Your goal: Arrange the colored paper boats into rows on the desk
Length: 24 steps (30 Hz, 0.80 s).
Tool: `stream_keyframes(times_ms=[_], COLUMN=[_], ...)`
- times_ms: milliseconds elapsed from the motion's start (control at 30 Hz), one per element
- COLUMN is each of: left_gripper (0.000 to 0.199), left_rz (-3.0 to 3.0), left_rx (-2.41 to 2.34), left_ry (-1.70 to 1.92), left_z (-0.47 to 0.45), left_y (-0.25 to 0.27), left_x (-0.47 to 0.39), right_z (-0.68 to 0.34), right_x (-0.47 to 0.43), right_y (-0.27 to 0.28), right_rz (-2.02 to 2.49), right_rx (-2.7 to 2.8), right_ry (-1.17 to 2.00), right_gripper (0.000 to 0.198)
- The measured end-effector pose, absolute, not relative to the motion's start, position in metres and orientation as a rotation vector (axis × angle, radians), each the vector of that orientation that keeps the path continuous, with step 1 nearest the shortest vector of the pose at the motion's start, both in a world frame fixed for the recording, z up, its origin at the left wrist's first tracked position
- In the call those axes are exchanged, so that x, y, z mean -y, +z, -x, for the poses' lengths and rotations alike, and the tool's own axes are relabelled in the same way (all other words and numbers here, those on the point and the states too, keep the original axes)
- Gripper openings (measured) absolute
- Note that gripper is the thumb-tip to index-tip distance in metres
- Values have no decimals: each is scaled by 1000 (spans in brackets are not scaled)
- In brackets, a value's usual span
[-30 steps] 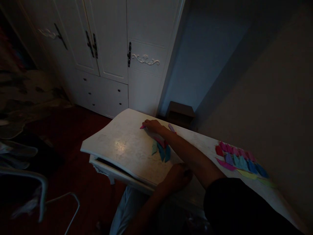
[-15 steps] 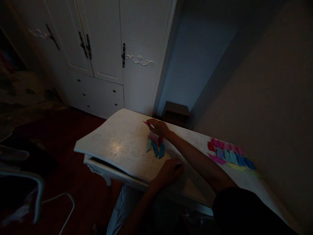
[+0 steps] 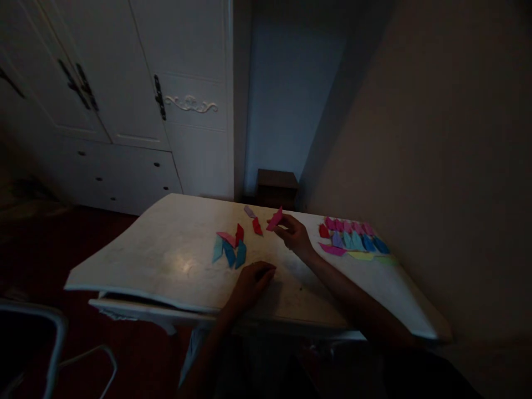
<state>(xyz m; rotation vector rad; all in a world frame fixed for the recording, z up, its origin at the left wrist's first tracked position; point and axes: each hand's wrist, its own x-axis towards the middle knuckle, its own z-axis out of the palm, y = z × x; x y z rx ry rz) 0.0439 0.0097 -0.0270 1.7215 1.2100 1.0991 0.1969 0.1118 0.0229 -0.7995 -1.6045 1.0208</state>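
Note:
My right hand (image 3: 293, 234) is raised over the table with a pink folded paper piece (image 3: 275, 219) pinched between thumb and fingers. My left hand (image 3: 251, 284) rests near the table's front edge, fingers loosely bent and slightly apart, with nothing visible in it. Just beyond the left hand lies a small cluster: a red folded paper (image 3: 240, 235), a pink one (image 3: 226, 239), a pale green one (image 3: 217, 249) and two blue ones (image 3: 240, 254). Closer to the back edge are another red folded paper (image 3: 257, 226) and a lilac one (image 3: 249, 211).
Rows of folded papers in pink (image 3: 348, 226), blue (image 3: 368, 243), magenta and yellow (image 3: 359, 255) stand at the right by the wall. The white table (image 3: 137, 244) has a drawer (image 3: 153, 307) slightly pulled out. Behind are a white wardrobe (image 3: 199, 149) and a brown box-like stand (image 3: 277, 178).
My right hand has come back to the right from above the cluster, carrying the pink folded paper. The view has turned right, and my left hand's fingers have loosened a little.

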Motion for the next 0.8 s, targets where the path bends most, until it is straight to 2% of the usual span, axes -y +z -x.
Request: stream_keyframes(times_ms=[167,367,567,800], left_gripper=[31,37,47,45], left_rz=[-1654,-1639,-1636,-1551], left_rx=[-1279,-1401,-1510,-1616], left_ry=[1071,1061,1073,1060], left_z=[-41,-40,-40,-39], left_y=[-25,-15,-11,-13], left_x=[-9,-5,-5,-6], right_z=[-268,-366,-446,-499], right_x=[-76,-34,-7,-5], right_y=[17,6,-4,-35], right_rz=[905,1053,1383,1726], right_rx=[1310,1070,1094,1572], right_ry=[1133,973,622,-43], right_gripper=[34,37,47,34])
